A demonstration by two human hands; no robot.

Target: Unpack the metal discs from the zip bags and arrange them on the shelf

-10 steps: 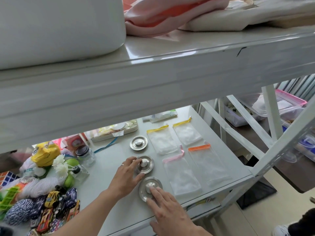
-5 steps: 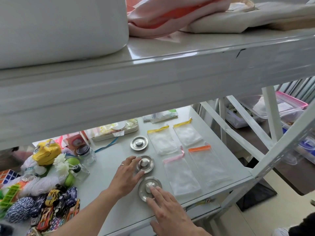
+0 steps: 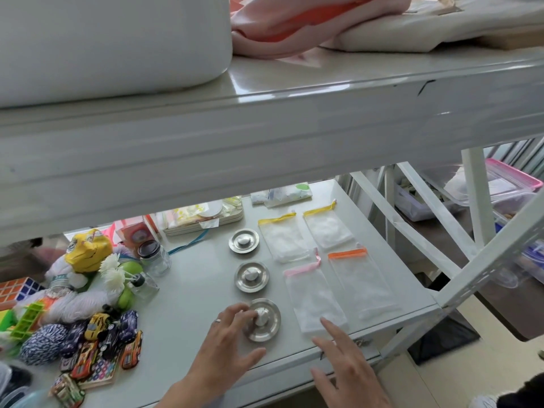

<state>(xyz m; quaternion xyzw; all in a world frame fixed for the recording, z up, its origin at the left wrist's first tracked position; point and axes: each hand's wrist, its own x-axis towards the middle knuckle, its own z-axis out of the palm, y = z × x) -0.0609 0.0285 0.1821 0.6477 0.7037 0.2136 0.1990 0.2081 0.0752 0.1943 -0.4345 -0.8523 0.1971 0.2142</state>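
While I am watching from far away, three metal discs are lying in a row on the shelf.
Left hand: fingers spread, tips touching the near disc, not gripping it.
Right hand: fingers open, holding nothing, pointing at the pink-zip bag.
Past my fingertips: middle disc, far disc.
Beside them: flat zip bags.

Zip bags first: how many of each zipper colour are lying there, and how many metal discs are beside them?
Yellow-zip bags: 2
Pink-zip bag: 1
Orange-zip bag: 1
Metal discs: 3
Total: 7. All four bags look empty.
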